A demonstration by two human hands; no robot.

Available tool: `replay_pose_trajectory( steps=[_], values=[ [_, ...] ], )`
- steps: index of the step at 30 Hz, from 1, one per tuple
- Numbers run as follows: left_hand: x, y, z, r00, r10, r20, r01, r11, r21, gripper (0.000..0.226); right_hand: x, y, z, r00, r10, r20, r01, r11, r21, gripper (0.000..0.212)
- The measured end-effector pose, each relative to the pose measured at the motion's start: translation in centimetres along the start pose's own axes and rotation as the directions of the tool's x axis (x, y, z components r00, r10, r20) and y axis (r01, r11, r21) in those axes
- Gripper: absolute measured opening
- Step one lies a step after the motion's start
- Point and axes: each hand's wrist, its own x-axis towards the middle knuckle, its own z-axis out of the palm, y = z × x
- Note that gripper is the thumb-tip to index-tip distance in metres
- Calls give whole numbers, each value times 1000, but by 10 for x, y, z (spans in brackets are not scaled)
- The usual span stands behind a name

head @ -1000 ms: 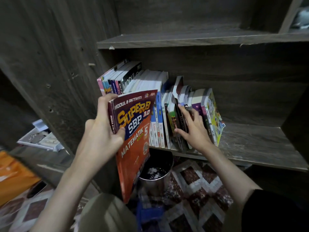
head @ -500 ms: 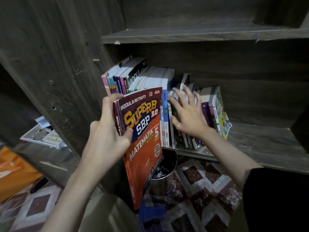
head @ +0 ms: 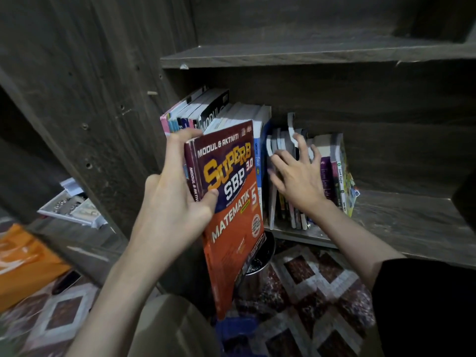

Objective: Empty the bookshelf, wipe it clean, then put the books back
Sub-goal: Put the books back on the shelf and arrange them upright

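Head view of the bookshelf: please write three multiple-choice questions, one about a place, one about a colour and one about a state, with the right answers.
1. Where does the right hand lie?
A. on the floor
B. against the books standing on the shelf
C. on the upper board

2. What colour is the lower half of the Matematik book cover?
A. green
B. white
C. orange-red

3. What does the left hand do?
A. grips the Matematik book
B. hangs free
C. presses the floor

Answers:
1 B, its spread fingers touch the standing books.
2 C, the word Matematik stands on orange-red.
3 A, the thumb lies on the cover and the fingers curl round the spine.
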Motion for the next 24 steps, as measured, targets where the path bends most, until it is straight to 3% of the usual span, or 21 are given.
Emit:
replay_pose_trajectory(
  steps=[6,13,21,24],
  values=[
    [9,17,5,997,76,12,-76,997,11,70,-9,10,-8,999,34,-32,-32,997,67,23],
    [31,15,21,999,43,29,-42,997,-61,66,-16,20,-11,999,39,-35,-37,997,72,23],
    [71,7,64,997,79,18,-80,994,68,67,-7,11,-5,993,-21,-116,30,997,76,31],
    [84,4,86,994,109,-18,-107,990,93,69,-2,5,1,992,-29,-124,40,995,93,25]
  ],
)
